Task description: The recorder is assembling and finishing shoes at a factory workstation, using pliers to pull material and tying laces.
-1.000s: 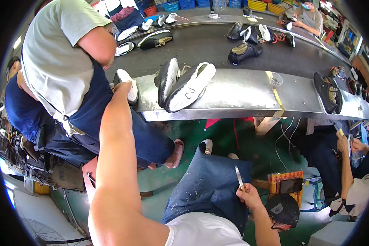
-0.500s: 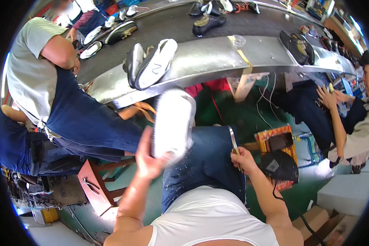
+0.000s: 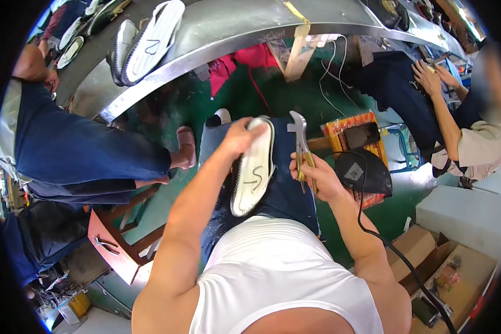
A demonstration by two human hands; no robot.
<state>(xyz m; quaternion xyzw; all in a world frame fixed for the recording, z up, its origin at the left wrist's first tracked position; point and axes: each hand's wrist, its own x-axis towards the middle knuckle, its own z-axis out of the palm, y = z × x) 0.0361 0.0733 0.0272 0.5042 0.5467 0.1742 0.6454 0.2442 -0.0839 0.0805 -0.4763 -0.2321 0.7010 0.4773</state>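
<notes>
Over my lap, my left hand grips one end of a shoe turned bottom up, its thumb lying on the pale underside. A dark curved mark runs across that underside, and stitching shows along its edge. The upper is mostly hidden beneath. Just to the right, my right hand is closed round the handles of a pair of lasting pincers. The metal head points away from me, apart from the shoe.
Two shoes rest on the metal bench edge ahead. Pliers lie on a reddish stool at left. To my right are a black lamp-like shade with a cable and an orange-patterned box. People sit or stand on both sides.
My left hand has brought the shoe down over my lap and turned it, now gripping its far end. The pincers have moved inward beside it. My view has tilted downward.
</notes>
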